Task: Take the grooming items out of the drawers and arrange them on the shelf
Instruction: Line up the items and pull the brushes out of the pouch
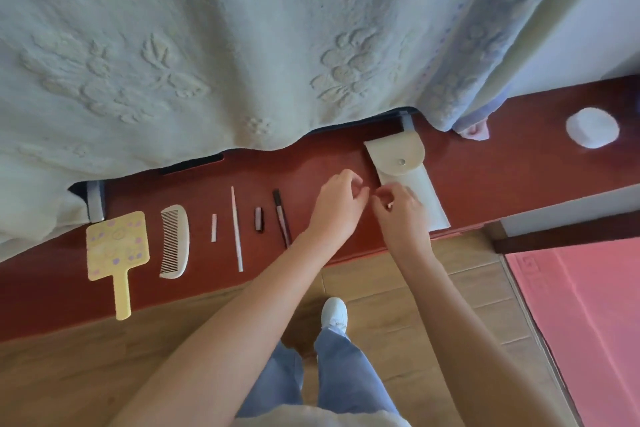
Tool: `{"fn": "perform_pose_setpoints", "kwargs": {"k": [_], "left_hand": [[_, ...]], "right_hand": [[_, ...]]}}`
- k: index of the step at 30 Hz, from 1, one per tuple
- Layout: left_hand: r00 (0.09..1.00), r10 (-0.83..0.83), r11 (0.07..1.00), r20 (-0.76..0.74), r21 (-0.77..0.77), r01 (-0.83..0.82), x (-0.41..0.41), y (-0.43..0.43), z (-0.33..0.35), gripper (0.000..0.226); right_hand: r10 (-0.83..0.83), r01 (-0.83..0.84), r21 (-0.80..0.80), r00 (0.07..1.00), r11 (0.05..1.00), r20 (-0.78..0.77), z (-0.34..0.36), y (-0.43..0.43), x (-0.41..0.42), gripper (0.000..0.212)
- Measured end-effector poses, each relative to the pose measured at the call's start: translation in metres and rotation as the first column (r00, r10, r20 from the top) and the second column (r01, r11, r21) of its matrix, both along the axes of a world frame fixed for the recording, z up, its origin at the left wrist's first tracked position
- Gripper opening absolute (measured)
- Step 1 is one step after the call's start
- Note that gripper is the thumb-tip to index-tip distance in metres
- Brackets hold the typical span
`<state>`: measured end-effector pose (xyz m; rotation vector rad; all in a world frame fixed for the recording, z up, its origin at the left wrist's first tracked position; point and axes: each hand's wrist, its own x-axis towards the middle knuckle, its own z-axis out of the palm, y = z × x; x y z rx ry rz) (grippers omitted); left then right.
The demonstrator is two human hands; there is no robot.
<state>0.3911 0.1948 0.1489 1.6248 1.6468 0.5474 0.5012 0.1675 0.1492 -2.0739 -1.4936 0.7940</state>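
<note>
Red shelf (485, 180) with comb (175, 241), mirror (116, 246)

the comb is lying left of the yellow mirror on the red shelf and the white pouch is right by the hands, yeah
Not quite. The head view shows the comb lying right of the yellow mirror, not left. Both are on the red shelf, and the white pouch is by the left hand and right hand.

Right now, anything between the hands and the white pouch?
Nothing visible. The left hand and right hand meet just left of the white pouch; the right hand overlaps its left edge. The dark pencil lies on the far side of the left hand.
</note>
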Motion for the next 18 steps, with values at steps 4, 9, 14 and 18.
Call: {"fn": "perform_pose_setpoints", "kwargs": {"k": [4, 9, 14, 18], "left_hand": [[0.998, -0.067, 0.996, 0.003, -0.053, 0.067, 0.040, 0.005, -0.005, 0.031], [0.994, -0.092, 0.995, -0.057, -0.048, 0.089, 0.063, 0.011, -0.012, 0.038], [0.999, 0.044, 0.994, 0.014, -0.102, -0.042, 0.071, 0.024, -0.014, 0.050], [0.968, 0.158, 0.981, 0.195, -0.142, -0.132, 0.070, 0.034, -0.017, 0.070]], "right_hand": [[-0.080, 0.078, 0.025, 0.992, 0.997, 0.101, -0.004, 0.008, 0.036, 0.025], [-0.059, 0.062, -0.013, 0.987, 0.998, 0.151, -0.011, 0.021, 0.054, 0.031], [-0.030, 0.032, -0.024, 0.996, 0.999, 0.078, -0.017, 0.032, 0.065, 0.034], [-0.059, 0.059, -0.029, 0.998, 0.998, -0.026, -0.022, 0.036, 0.071, 0.046]]}}
